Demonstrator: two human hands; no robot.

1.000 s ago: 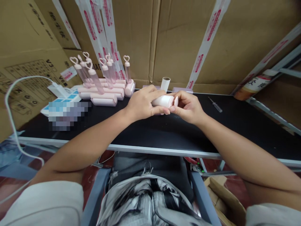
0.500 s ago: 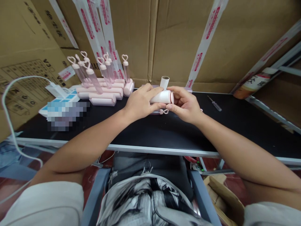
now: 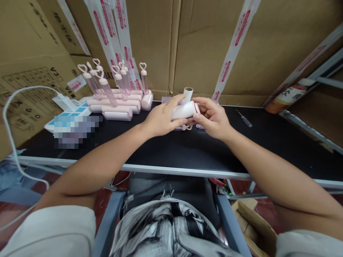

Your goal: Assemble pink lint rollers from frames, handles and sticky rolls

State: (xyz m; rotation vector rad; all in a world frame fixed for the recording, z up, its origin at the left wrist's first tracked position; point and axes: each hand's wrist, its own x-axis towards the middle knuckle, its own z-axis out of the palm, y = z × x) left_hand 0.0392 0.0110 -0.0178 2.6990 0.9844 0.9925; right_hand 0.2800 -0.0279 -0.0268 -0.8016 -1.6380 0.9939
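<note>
Above the black tabletop I hold a white lint roller [image 3: 183,111] with a pink end, tilted with that end up to the right. My left hand [image 3: 162,116] is closed around its left part. At the pink end, the fingers and thumb of my right hand [image 3: 213,117] pinch the rim. Just behind the roller, a hollow white tube [image 3: 188,94] sticks up; its lower part is hidden. Below my hands, a pink heart-shaped loop [image 3: 189,127] on a clear handle shows, partly covered. Another clear piece lies by my right fingers.
Several pink lint rollers [image 3: 117,113] with clear heart-topped handles stand at the back left. Beside them are a blue-and-white box [image 3: 70,117] and a white cable [image 3: 10,130]. To the right lie a screwdriver [image 3: 245,119] and a bottle [image 3: 288,94]. Cardboard [image 3: 214,43] walls the back.
The lint roller's pink end has tipped up slightly. My left fingers have shifted up toward the white tube, and my right thumb has moved up onto the end rim.
</note>
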